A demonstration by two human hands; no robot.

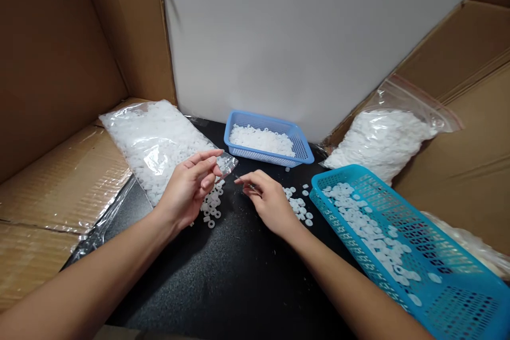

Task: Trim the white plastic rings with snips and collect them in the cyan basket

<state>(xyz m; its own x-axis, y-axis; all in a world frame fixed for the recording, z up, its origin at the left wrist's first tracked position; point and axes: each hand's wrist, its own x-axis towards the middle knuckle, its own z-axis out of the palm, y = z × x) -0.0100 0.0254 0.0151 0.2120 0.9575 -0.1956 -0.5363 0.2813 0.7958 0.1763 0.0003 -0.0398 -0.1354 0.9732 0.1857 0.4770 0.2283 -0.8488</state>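
Note:
My left hand [194,185] is raised over a loose pile of small white plastic rings [211,207], its fingers curled and the tips close together. Anything between those fingertips is too small to make out. Across a short gap, my right hand [266,196] points toward it, palm down, with thumb and fingers drawn together in a pinch. What the pinch holds, if anything, cannot be told. Beside the right hand lies a second pile of small white pieces [299,208]. Both hands are above the black tabletop [235,276].
A blue basket [271,158] with white rings stands at the back. At right, a turquoise basket [358,244] holds white pieces, with a filled zip bag [386,138] behind it. A large clear bag of white rings [155,143] lies left. Cardboard [59,159] flanks the table.

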